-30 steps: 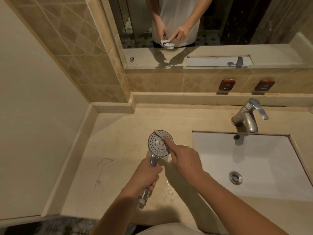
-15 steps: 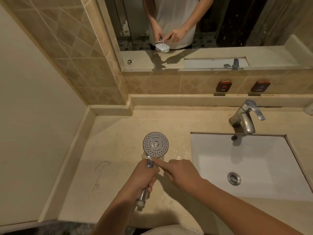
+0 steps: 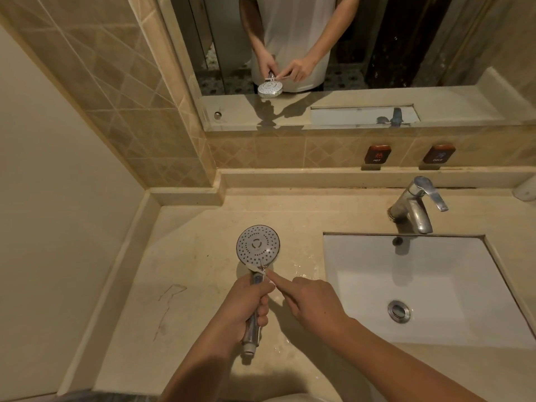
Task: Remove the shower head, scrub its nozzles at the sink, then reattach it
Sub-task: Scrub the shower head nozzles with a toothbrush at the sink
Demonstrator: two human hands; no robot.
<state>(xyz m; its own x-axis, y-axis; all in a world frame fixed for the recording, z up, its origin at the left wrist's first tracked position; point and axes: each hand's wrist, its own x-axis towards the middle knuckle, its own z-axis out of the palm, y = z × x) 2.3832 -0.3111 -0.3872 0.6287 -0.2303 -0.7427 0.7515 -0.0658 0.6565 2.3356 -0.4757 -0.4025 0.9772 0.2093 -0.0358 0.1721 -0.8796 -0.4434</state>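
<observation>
Both of my hands are over the beige counter (image 3: pixel 185 250), to the left of the white sink (image 3: pixel 435 285). My left hand (image 3: pixel 246 303) is wrapped tight around the chrome handle of the shower head (image 3: pixel 257 247), fingers curled shut on it, with the threaded end of the handle sticking out below my fist. The round face with its rings of small nozzles points up toward me, held above the counter and well clear of the basin. My right hand (image 3: pixel 313 303) is closed on a small pale toothbrush (image 3: pixel 258 268), index finger stretched along it; its head lies across the lower rim of the nozzle face, right where the face meets the handle. Most of the brush is hidden under my finger, so I cannot tell exactly how my other fingers hold it. A few water drops shine on the counter just right of the shower head. A chrome tap (image 3: pixel 414 204) stands behind the sink, and the mirror (image 3: pixel 377 53) shows my hands from the front.
</observation>
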